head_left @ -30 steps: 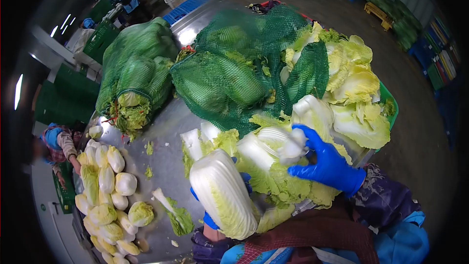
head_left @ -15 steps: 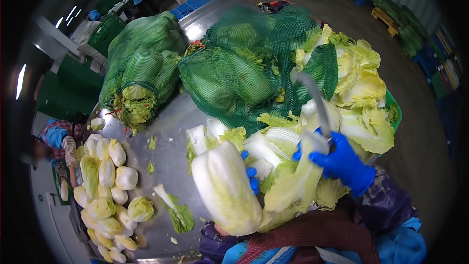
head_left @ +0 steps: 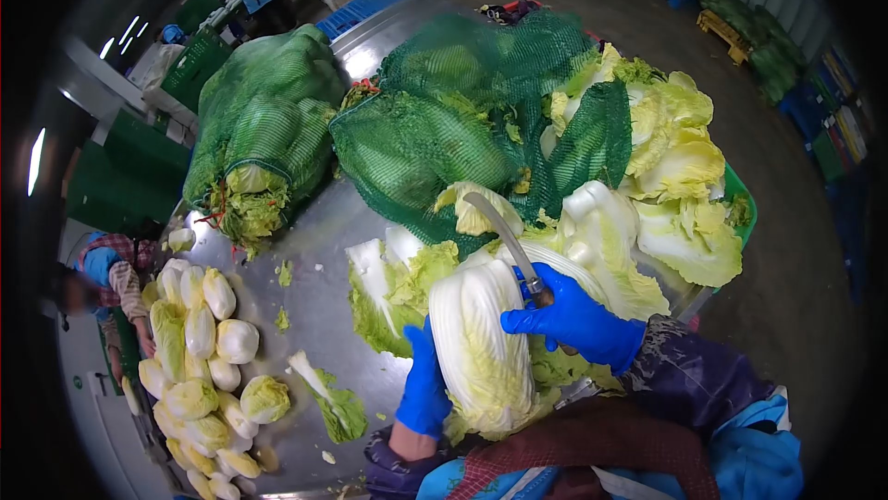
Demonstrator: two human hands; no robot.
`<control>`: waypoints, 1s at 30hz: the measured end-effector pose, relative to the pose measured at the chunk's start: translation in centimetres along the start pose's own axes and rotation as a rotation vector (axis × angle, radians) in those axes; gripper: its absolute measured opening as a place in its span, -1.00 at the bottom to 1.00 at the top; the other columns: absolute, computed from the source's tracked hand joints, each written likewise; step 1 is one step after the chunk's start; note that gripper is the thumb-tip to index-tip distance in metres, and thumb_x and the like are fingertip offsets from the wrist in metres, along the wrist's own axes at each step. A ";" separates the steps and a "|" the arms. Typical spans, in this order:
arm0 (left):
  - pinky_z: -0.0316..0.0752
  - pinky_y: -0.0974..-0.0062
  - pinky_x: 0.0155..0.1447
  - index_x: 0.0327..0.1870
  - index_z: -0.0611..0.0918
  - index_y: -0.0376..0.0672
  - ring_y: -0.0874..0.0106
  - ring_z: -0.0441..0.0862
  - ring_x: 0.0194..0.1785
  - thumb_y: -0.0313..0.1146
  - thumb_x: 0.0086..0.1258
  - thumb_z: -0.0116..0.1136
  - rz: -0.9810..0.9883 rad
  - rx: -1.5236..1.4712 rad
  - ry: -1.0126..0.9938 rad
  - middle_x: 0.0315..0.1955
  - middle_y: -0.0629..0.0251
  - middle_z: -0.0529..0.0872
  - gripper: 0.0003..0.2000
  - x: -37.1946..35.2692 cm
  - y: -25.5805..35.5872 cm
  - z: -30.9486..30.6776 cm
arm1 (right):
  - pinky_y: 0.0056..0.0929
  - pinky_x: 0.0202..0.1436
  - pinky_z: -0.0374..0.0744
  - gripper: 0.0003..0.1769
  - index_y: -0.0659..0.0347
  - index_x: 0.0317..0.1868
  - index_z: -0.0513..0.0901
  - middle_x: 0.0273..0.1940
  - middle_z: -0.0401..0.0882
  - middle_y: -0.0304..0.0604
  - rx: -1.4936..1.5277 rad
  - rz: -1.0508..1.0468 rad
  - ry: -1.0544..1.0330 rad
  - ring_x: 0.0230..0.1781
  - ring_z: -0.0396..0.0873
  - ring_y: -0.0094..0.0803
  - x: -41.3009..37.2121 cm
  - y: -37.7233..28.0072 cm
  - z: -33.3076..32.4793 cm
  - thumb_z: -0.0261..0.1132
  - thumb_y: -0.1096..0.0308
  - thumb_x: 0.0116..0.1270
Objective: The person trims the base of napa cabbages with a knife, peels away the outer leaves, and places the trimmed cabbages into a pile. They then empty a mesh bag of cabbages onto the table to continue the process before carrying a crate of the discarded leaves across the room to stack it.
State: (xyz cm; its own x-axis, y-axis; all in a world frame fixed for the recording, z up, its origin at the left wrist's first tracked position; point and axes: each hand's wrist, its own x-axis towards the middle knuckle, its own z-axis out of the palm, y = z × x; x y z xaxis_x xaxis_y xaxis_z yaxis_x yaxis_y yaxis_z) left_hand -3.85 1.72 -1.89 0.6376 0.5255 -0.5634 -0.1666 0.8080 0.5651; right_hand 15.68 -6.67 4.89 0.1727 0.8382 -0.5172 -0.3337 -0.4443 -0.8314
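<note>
A large napa cabbage [head_left: 481,343] stands nearly upright at the table's near edge. Against its left side rests my left hand [head_left: 424,387] in a blue glove, thumb raised apart, other fingers hidden behind the cabbage. My right hand [head_left: 578,320], also gloved blue, is closed on the handle of a curved knife [head_left: 504,232] and touches the cabbage's right side. The blade points up and away over the cabbage top. Cut outer leaves [head_left: 601,241] lie just beyond and to the right.
Green mesh sacks of cabbages [head_left: 268,121] [head_left: 416,148] fill the table's far side. Trimmed cabbages [head_left: 199,343] are piled at left, beside a co-worker [head_left: 111,269]. Yellow leaves [head_left: 675,158] heap over a green crate [head_left: 745,209]. A loose leaf [head_left: 338,403] lies on the metal table [head_left: 305,306].
The cabbage has turned more upright and shifted right. My left hand has come into view at its left side. My right hand and the knife have moved left against it, away from the loose leaf.
</note>
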 end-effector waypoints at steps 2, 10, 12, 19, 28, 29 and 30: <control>0.21 0.28 0.32 0.35 0.09 -0.17 0.23 0.27 0.29 0.25 0.21 -0.04 0.019 0.086 -0.054 0.23 0.15 0.30 -0.17 -1.3 0.6 0.6 | -0.61 -0.47 0.44 -0.24 0.24 0.09 0.33 -0.16 0.46 -0.23 -0.017 0.000 0.013 -0.31 0.43 -0.62 0.7 1.3 -0.1 0.46 0.04 -0.03; 0.31 0.23 0.26 0.31 0.16 -0.25 0.18 0.38 0.20 -0.21 0.03 0.30 -0.002 -0.052 -0.090 0.18 0.08 0.37 -0.20 -1.4 0.6 1.7 | -0.62 -0.51 0.42 -0.34 0.27 0.04 0.36 -0.26 0.48 -0.21 -0.129 -0.436 0.166 -0.39 0.42 -0.61 2.8 5.5 -0.5 0.45 0.19 -0.01; 0.30 0.20 0.28 0.30 0.18 -0.25 0.15 0.39 0.20 -0.21 0.05 0.27 -0.005 -0.122 -0.082 0.17 0.06 0.38 -0.22 -1.3 0.6 1.6 | -0.63 -0.56 0.40 -0.37 0.27 0.02 0.37 -0.29 0.50 -0.21 -0.059 -0.245 0.130 -0.47 0.42 -0.61 -0.3 1.0 -0.8 0.44 0.22 -0.01; 0.10 0.03 0.36 0.34 0.13 -0.17 0.08 0.20 0.32 -0.22 0.10 0.19 0.205 -0.440 -0.128 0.28 0.06 0.24 -0.24 -0.8 1.6 0.4 | -0.70 -0.73 0.31 -0.63 0.26 -0.15 0.43 -0.58 0.45 -0.32 0.125 -0.186 0.195 -0.75 0.34 -0.67 -4.5 -3.0 -5.3 0.36 0.35 0.06; -0.04 -0.02 0.40 0.35 0.12 -0.13 0.07 0.09 0.37 -0.30 0.06 0.18 0.205 -0.601 -0.212 0.31 0.09 0.19 -0.23 0.3 1.0 -0.2 | -0.68 -0.76 0.29 -0.65 0.25 -0.09 0.40 -0.54 0.37 -0.33 0.400 -0.627 0.352 -0.76 0.26 -0.67 -7.3 -4.9 -8.5 0.27 0.38 0.12; -0.03 -0.02 0.40 0.35 0.12 -0.11 0.07 0.09 0.37 -0.26 0.07 0.18 0.185 -0.659 -0.231 0.31 0.10 0.18 -0.24 0.4 1.1 -0.5 | -0.65 -0.59 0.46 -0.55 0.23 -0.01 0.40 -0.40 0.46 -0.27 0.442 -0.589 0.333 -0.62 0.43 -0.61 -8.2 -5.3 -10.0 0.33 0.42 0.08; -0.03 -0.02 0.40 0.35 0.12 -0.11 0.07 0.09 0.37 -0.26 0.07 0.18 0.181 -0.657 -0.238 0.31 0.10 0.18 -0.24 0.4 1.3 -0.8 | -0.65 -0.59 0.46 -0.55 0.23 -0.01 0.40 -0.40 0.46 -0.27 0.441 -0.595 0.338 -0.62 0.43 -0.61 -7.4 -5.3 -10.5 0.33 0.42 0.08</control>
State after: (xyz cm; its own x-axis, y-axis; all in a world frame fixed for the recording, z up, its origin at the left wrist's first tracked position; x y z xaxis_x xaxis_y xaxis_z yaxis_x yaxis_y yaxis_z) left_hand -4.38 3.18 -1.86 0.6910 0.6547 -0.3065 -0.6557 0.7461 0.1155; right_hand 25.87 -13.83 11.04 0.6827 0.7229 -0.1063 -0.4206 0.2699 -0.8662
